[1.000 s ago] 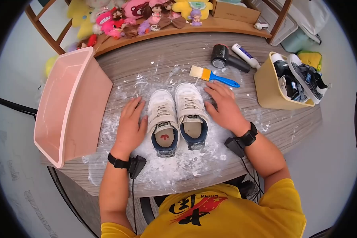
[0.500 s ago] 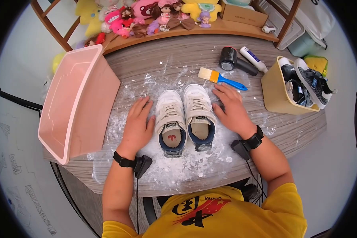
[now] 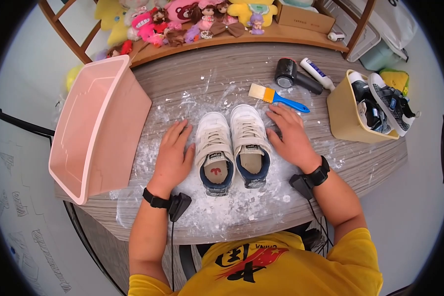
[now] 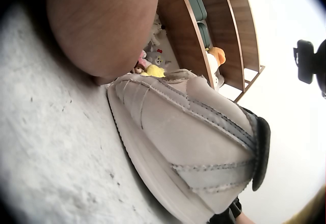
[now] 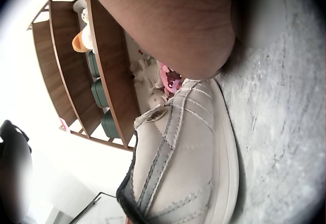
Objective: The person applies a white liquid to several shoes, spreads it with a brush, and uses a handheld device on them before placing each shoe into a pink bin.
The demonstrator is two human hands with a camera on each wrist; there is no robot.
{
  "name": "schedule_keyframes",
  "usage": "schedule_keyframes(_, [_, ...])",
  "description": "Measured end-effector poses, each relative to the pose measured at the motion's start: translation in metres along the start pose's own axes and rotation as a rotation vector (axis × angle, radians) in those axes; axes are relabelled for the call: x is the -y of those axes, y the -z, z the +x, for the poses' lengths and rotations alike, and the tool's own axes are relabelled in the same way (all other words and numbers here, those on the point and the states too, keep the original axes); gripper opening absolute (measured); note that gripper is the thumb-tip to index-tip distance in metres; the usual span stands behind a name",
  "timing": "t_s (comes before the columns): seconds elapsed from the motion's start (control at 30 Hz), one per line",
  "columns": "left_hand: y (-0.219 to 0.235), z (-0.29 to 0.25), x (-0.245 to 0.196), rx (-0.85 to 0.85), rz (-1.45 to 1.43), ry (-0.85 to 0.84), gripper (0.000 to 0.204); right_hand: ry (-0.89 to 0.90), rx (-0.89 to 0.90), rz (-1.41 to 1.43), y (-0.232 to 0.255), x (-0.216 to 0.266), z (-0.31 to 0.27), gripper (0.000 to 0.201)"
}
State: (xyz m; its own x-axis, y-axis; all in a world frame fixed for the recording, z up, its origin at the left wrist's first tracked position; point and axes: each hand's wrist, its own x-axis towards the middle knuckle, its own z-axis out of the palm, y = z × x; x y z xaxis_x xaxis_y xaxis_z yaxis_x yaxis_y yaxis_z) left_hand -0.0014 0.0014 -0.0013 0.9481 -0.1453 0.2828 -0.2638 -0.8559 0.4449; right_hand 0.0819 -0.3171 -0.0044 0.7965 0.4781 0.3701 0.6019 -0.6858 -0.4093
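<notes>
A pair of white sneakers stands side by side on the table, toes pointing away: the left sneaker [image 3: 213,143] and the right sneaker [image 3: 249,140], with navy collars and a red mark on the left insole. My left hand [image 3: 173,160] rests palm down on the tabletop just left of the pair, fingers extended. On the other side my right hand [image 3: 292,138] lies flat too, its fingertips close to the blue handle of a paintbrush [image 3: 280,98]. Each wrist view shows the outer side of the nearer sneaker, the left [image 4: 188,137] and the right [image 5: 188,147], below the hand.
White smears cover the table [image 3: 212,217]. At the left stands a pink bin [image 3: 118,133]. A black handheld dryer-like device [image 3: 293,76], a white tube [image 3: 316,74] and a yellow bin [image 3: 348,116] holding dark sneakers are at the right. Plush toys fill a wooden shelf [image 3: 192,43] behind.
The head view has shifted slightly, so everything appears a little farther right. Hands and sneakers keep their places on the table.
</notes>
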Motion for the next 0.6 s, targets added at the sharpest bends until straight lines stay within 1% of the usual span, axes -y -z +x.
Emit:
schedule_keyframes(0.4, [-0.0002, 0.0003, -0.0002, 0.0, 0.002, -0.005, 0.048, -0.004, 0.008, -0.007, -0.0001, -0.0004, 0.0004, 0.042])
schedule_keyframes(0.5, [-0.0015, 0.001, 0.001, -0.027, 0.014, -0.021, 0.042, -0.006, 0.007, -0.01, 0.0004, -0.0002, 0.0009, 0.042])
schedule_keyframes(0.6, [-0.0014, 0.0005, 0.0012, -0.029, 0.009, -0.027, 0.042, -0.005, 0.008, -0.01, -0.0006, -0.0007, 0.0006, 0.043])
